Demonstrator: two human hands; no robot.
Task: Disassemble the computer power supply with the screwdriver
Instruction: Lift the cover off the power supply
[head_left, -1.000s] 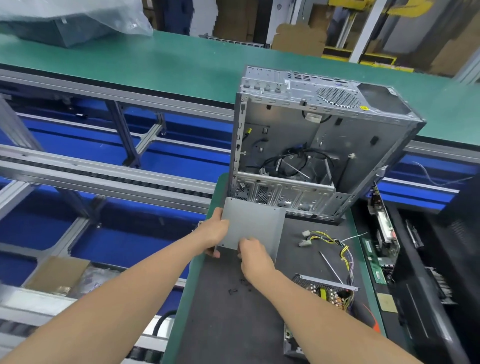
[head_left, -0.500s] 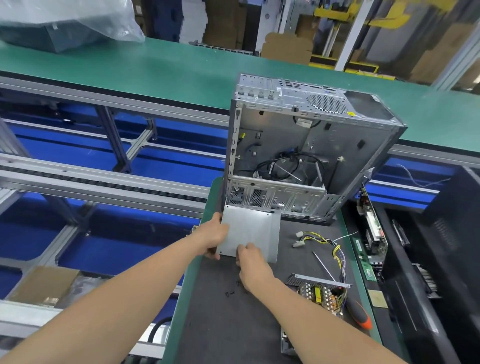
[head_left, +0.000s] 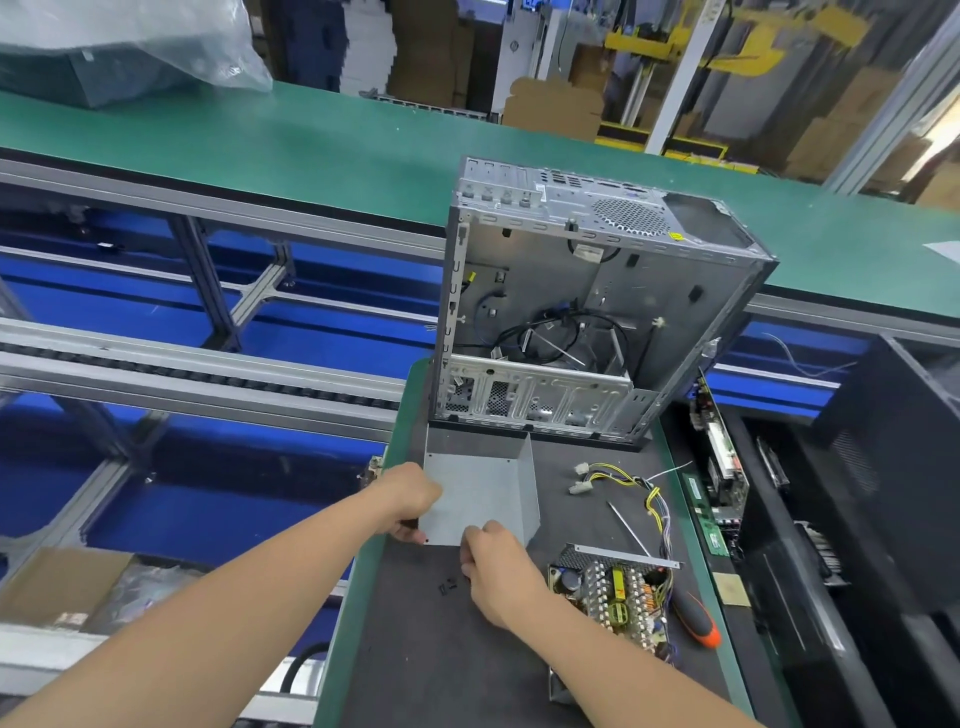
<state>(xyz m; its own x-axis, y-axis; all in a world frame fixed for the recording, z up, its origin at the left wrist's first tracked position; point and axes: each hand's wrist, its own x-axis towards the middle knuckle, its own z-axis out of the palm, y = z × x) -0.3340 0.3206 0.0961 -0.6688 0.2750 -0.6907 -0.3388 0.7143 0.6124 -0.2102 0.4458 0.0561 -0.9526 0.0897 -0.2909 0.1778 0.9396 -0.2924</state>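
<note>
A bent grey metal power supply cover (head_left: 480, 493) stands on the dark mat in front of the open computer case (head_left: 571, 312). My left hand (head_left: 410, 499) grips the cover's left edge. My right hand (head_left: 493, 566) pinches its near bottom edge. The bare power supply board (head_left: 613, 592) with its perforated metal base lies to the right, and its yellow and black cable bundle (head_left: 639, 488) trails toward the case. The screwdriver (head_left: 691, 618), orange and black handled, lies right of the board with its shaft pointing toward the case. Small black screws (head_left: 447, 587) lie on the mat by my right hand.
The dark mat (head_left: 426, 665) covers a narrow green-edged bench. Circuit boards (head_left: 717, 467) and parts fill a black bin at the right. A green conveyor (head_left: 311, 150) runs behind the case. Blue shelving and aluminium rails lie to the left, with a cardboard box (head_left: 57, 587) below.
The cover has tipped from leaning flat to a more open angle, now showing its folded side wall. Both hands kept their hold on it.
</note>
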